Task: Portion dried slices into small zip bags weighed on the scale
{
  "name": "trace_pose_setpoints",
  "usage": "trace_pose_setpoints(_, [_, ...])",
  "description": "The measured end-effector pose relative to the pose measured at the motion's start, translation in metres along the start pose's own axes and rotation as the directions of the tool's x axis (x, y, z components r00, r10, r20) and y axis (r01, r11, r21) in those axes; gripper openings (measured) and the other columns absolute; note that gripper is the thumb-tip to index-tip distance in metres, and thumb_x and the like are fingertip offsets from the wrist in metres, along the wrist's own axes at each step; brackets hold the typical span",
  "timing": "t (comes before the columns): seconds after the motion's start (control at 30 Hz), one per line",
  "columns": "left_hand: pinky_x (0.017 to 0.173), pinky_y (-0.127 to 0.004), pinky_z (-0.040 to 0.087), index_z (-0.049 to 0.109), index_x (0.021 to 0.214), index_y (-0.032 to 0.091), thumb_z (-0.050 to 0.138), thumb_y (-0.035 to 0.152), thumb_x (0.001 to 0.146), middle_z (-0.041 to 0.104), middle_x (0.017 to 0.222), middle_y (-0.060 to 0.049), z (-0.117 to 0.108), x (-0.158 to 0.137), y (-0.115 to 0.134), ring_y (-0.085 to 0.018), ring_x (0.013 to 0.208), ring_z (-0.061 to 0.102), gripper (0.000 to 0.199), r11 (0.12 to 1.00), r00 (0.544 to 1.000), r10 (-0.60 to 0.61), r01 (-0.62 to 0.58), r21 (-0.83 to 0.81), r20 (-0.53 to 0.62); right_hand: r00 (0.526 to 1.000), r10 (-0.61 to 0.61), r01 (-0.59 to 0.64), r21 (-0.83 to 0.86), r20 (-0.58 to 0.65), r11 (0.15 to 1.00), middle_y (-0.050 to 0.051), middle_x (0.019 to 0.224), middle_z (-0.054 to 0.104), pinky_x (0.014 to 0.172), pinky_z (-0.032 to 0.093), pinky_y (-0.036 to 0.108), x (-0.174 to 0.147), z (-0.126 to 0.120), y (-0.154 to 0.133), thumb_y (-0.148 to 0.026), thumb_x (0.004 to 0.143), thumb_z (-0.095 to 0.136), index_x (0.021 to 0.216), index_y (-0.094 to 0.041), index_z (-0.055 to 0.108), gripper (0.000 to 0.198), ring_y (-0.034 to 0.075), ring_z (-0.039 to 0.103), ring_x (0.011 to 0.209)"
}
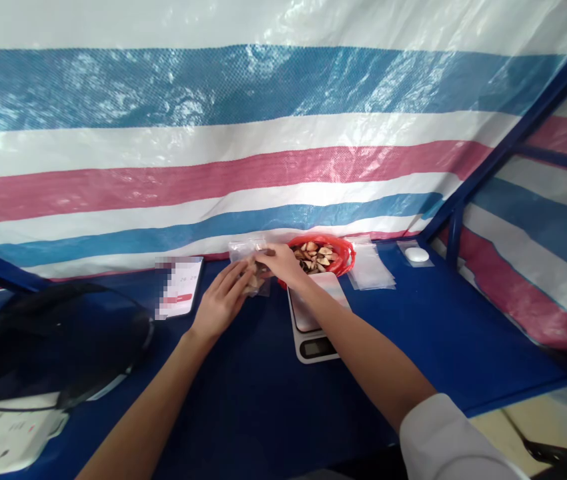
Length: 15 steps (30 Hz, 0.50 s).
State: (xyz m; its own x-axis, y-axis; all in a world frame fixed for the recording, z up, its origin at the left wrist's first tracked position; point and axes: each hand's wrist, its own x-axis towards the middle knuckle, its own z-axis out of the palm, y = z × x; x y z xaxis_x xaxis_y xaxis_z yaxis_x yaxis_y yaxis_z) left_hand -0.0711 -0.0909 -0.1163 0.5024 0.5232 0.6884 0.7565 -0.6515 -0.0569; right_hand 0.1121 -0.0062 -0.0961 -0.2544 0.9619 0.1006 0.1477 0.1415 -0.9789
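1. Head view: the left hand [217, 303] lies against a clear bag [258, 289] of pale pieces; its thumb is hidden, so whether it grips cannot be told.
2. The right hand [282, 261] appears to pinch the bag's upper part with bent fingers.
3. The bag is left of the scale [308, 313], near the red plastic [349, 257] around brown pieces [316, 256].
4. Pieces could spill if the mouth sags or tips.
5. The right forearm, crossing the scale, could nudge it or disturb a reading.
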Motion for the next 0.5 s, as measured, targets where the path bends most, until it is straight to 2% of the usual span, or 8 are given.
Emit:
trace_pose_setpoints(0.13, [0.104,-0.050,0.056,0.033,0.159,0.029,0.049,0.014,0.100,0.061,0.142,-0.013,-0.002,-0.006,-0.015,-0.030,0.130,0.058,0.062,0.999,0.999,-0.040,0.039,-0.038,-0.020,0.999,-0.042,0.042,-0.081,0.007,0.996,0.006,0.104,0.078,0.088,0.062,0.038,-0.012,-0.002,-0.004,-0.033,0.090,0.068,0.118,-0.020,0.073,0.031,0.023,0.075,0.093])
trace_pose_setpoints(0.23, [0.104,-0.051,0.056,0.043,0.153,0.029,0.047,0.017,0.101,0.062,0.140,-0.014,0.000,-0.013,-0.027,-0.030,0.127,0.060,0.054,0.995,0.995,-0.100,0.099,-0.031,-0.013,0.987,-0.155,0.160,-0.318,0.041,0.935,0.009,0.114,0.077,0.100,0.056,0.040,-0.029,-0.001,-0.007,-0.029,0.094,0.065,0.123,-0.021,0.071,0.031,0.026,0.072,0.108])
trace_pose_setpoints(0.37, [0.106,-0.053,0.054,0.059,0.141,0.026,0.045,0.022,0.102,0.065,0.135,-0.014,0.009,-0.021,-0.039,-0.032,0.128,0.060,0.042,0.984,0.981,-0.164,0.169,-0.050,0.103,0.920,-0.282,0.391,-0.613,0.270,0.687,0.013,0.131,0.070,0.105,0.051,0.041,-0.046,0.009,-0.002,-0.023,0.098,0.055,0.127,-0.017,0.067,0.032,0.028,0.066,0.122])
trace_pose_setpoints(0.5, [0.111,-0.054,0.050,0.064,0.136,0.024,0.045,0.028,0.100,0.060,0.144,-0.014,0.010,-0.024,-0.044,-0.033,0.135,0.056,0.041,0.976,0.956,-0.141,0.178,-0.128,0.257,0.841,-0.317,0.540,-0.713,0.438,0.448,0.018,0.143,0.061,0.113,0.046,0.039,-0.051,0.018,0.010,-0.021,0.101,0.049,0.134,-0.010,0.061,0.037,0.027,0.056,0.136])
